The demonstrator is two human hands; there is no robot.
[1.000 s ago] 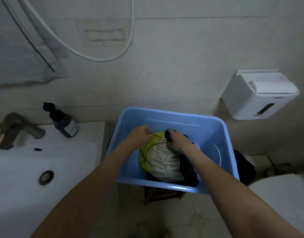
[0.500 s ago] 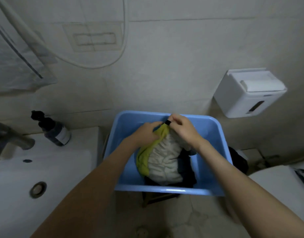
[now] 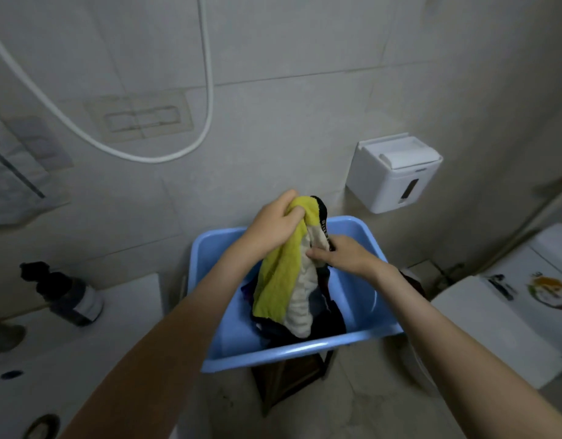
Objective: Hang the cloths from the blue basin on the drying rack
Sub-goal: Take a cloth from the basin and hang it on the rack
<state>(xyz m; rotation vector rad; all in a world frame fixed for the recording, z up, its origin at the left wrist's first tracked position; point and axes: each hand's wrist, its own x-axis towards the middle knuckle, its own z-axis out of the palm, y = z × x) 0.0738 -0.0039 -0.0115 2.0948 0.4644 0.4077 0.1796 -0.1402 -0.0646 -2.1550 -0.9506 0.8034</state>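
A person's left hand [image 3: 275,221] grips the bunched top of a yellow-green and cream cloth [image 3: 283,280], fingers and thumb curled tight around the fabric, and holds it above the far rim of a blue basin [image 3: 302,347]. The right hand [image 3: 344,256], lower and just to the right, pinches the cloth's cream side beside its black trim, fingers curled in against the fabric. The cloth hangs down from the left hand in a long fold, yellow-green to the left and cream to the right. Its lower end reaches into the basin and rests against the dark cloths [image 3: 332,321] heaped there. Both forearms reach in from the near edge of the view, one on each side of the hanging cloth.

The basin sits on a dark wooden stool [image 3: 292,373] against a tiled wall [image 3: 305,122]. Left of it, a dark pump bottle [image 3: 67,296] stands on a white surface [image 3: 92,343]. A white hose [image 3: 206,90] loops across the wall above. A white box [image 3: 394,172] is mounted on the wall to the upper right of the basin, well apart from both hands.
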